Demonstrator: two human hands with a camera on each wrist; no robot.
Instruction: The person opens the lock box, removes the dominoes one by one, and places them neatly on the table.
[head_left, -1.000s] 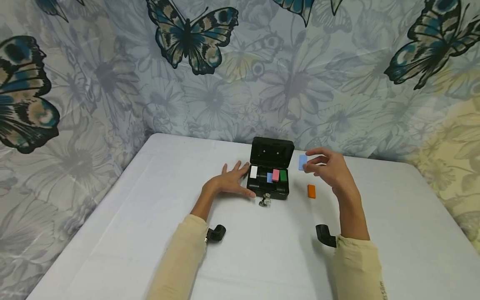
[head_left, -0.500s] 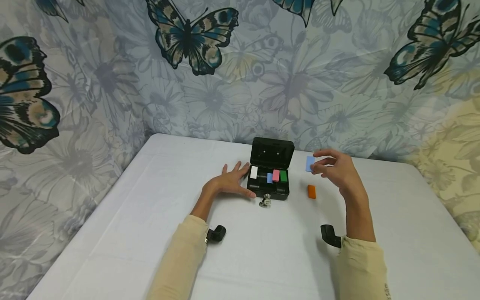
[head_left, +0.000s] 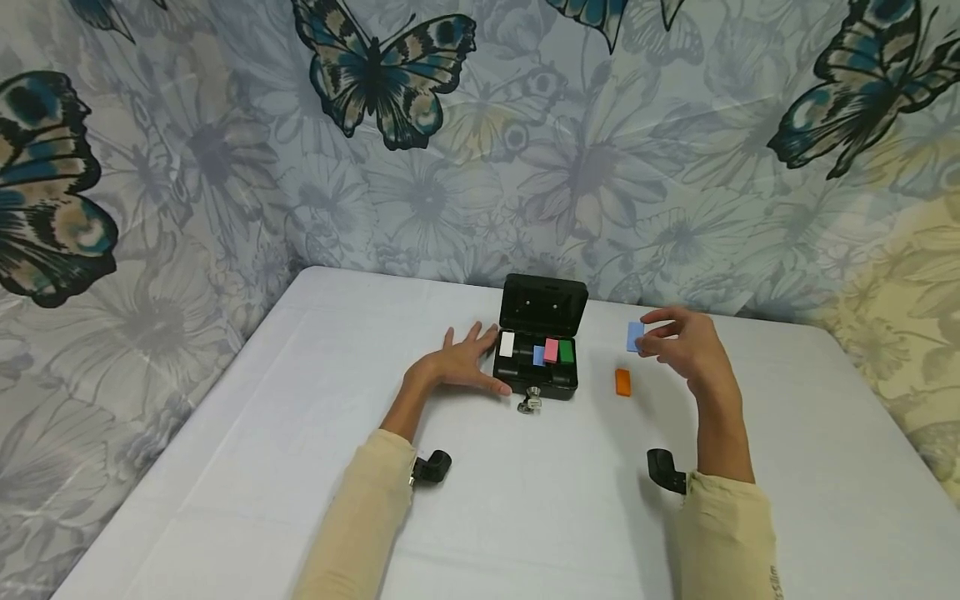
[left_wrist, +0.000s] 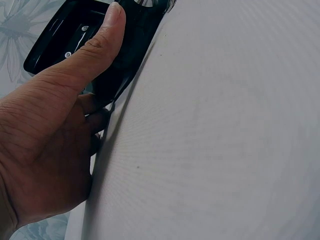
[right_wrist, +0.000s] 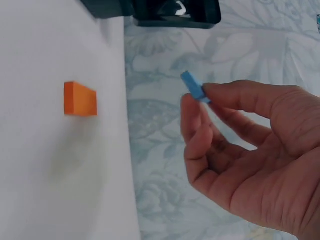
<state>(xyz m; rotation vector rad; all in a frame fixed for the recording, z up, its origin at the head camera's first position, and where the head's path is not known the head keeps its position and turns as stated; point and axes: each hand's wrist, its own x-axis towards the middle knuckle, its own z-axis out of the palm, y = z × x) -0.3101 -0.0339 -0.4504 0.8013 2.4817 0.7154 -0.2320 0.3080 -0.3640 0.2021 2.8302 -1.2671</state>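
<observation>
A small black box (head_left: 498, 377) stands on the white table with its lid (head_left: 543, 305) raised. Inside lie a white block (head_left: 507, 344), a blue block (head_left: 538, 356), a pink block (head_left: 551, 350) and a green block (head_left: 566, 352). My left hand (head_left: 459, 365) rests against the box's left side, fingers spread, the thumb (left_wrist: 102, 42) along its front corner. Between thumb and fingertips, my right hand (head_left: 688, 346) pinches a flat light-blue block (right_wrist: 194, 86), held up off the table, right of the box. An orange block (head_left: 623, 382) sits on the table, nearer me than that hand.
A shiny metal latch or lock (head_left: 530, 401) hangs at the box's front edge. Behind the white table (head_left: 525, 517) stands a wall cloth (head_left: 585, 167) printed with butterflies and flowers, close to the table's back edge.
My right hand has moved to the right and slightly toward me, carrying the light-blue block away from the box. The left hand and the box stay in place.
</observation>
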